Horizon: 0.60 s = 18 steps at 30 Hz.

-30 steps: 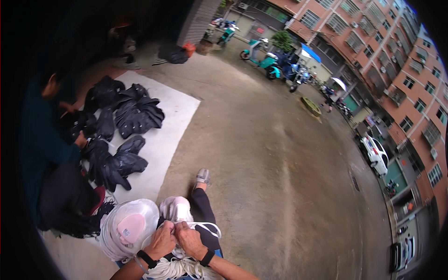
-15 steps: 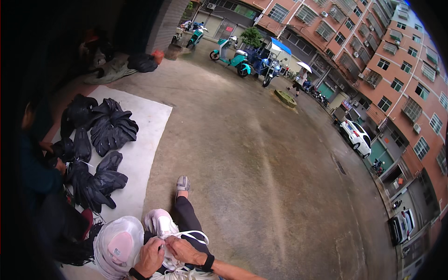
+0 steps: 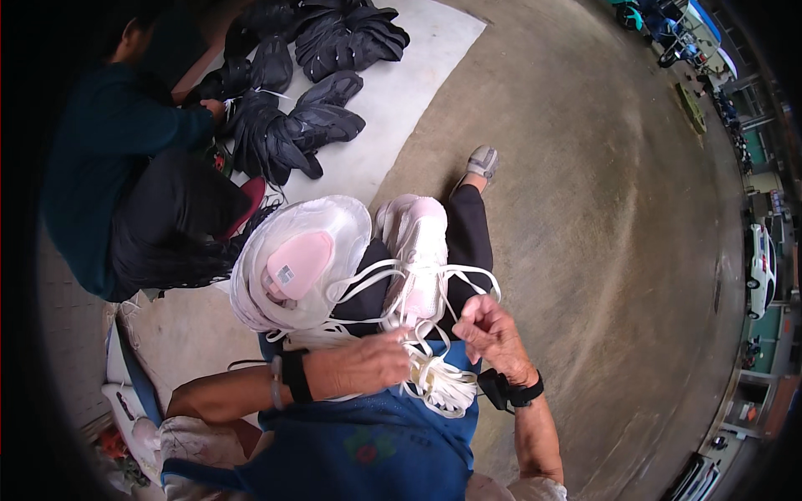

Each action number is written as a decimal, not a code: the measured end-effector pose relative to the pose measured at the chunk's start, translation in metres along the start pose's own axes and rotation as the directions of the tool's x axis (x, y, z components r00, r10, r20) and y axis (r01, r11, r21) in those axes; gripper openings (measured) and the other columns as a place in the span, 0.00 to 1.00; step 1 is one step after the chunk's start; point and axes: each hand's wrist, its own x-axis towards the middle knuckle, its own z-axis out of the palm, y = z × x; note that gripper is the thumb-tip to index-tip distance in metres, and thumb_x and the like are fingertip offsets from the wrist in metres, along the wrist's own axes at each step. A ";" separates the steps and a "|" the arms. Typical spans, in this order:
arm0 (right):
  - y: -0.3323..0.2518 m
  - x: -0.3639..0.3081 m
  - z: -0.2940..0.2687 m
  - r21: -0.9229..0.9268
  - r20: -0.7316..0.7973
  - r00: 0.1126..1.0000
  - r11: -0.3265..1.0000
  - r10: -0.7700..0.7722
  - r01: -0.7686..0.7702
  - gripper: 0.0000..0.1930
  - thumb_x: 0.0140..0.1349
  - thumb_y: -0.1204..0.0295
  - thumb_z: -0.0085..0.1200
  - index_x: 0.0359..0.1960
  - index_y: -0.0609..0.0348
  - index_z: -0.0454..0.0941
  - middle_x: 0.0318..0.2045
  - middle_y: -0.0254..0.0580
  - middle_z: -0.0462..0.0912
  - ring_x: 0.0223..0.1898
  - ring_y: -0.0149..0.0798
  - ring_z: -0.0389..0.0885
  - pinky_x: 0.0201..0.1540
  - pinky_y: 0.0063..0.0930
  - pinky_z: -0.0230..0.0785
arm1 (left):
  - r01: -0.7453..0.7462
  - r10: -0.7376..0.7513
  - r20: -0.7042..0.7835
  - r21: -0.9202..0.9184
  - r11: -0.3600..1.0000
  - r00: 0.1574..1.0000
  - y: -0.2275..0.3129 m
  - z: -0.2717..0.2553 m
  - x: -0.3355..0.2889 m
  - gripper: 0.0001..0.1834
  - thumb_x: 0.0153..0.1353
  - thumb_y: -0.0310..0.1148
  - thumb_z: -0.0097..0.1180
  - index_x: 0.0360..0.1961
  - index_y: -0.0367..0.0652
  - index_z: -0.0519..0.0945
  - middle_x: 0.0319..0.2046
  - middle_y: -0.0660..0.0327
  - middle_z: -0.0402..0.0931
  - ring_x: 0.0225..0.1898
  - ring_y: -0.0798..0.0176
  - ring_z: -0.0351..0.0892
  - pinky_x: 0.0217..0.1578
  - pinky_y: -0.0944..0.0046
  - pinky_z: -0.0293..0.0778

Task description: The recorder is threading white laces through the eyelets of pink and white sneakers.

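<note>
A pale pink and white shoe upper (image 3: 422, 238) lies across my lap, white shoelaces (image 3: 384, 269) looping out on both sides of it. My left hand (image 3: 368, 363) is at the upper's near end, its slightly blurred fingers drawn together on a lace. To the right, my right hand (image 3: 493, 336) is raised a little off the upper, thumb and fingertips pinched on a lace. Between my hands a bundle of loose white laces (image 3: 443, 388) rests on my blue apron (image 3: 359, 451). Left of the upper sits a nested stack of white and pink uppers (image 3: 342, 230).
At the left a person in a dark top (image 3: 125, 134) sits handling black shoe uppers (image 3: 288, 134), which lie in fanned piles on a white sheet (image 3: 422, 92). Wet concrete floor (image 3: 585, 209) stretches to the right. A white car (image 3: 758, 267) and parked scooters (image 3: 668, 37) stand beyond.
My view has tipped down toward my lap. My hands, close together at the upper before, are now apart, the right one farther right. White laces now spread in loops around the upper.
</note>
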 end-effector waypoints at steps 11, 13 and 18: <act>0.015 0.006 0.007 -0.086 -0.191 0.972 0.989 -0.134 0.119 0.08 0.66 0.76 0.52 0.44 0.65 0.74 0.31 0.33 0.77 0.28 0.24 0.78 0.32 0.17 0.74 | 0.246 -0.204 0.143 -0.408 0.879 0.968 0.014 -0.006 -0.015 0.08 0.57 0.25 0.52 0.39 0.38 0.75 0.32 0.51 0.74 0.34 0.50 0.76 0.35 0.56 0.72; 0.021 0.006 0.001 -0.133 -0.159 0.983 0.989 -0.089 0.068 0.07 0.65 0.77 0.52 0.43 0.65 0.75 0.32 0.34 0.77 0.28 0.25 0.79 0.33 0.17 0.75 | 0.243 -0.254 -0.005 -0.263 0.933 0.967 0.000 0.008 -0.024 0.08 0.58 0.25 0.51 0.39 0.37 0.75 0.31 0.51 0.74 0.33 0.51 0.76 0.34 0.56 0.72; 0.029 0.007 -0.010 -0.516 0.005 0.904 0.774 -0.427 0.368 0.06 0.63 0.79 0.53 0.40 0.63 0.79 0.31 0.35 0.76 0.28 0.29 0.78 0.32 0.22 0.71 | 0.424 -0.568 -0.227 -0.466 0.777 0.791 -0.010 -0.004 0.003 0.09 0.65 0.27 0.46 0.40 0.32 0.75 0.25 0.50 0.75 0.26 0.54 0.77 0.31 0.59 0.72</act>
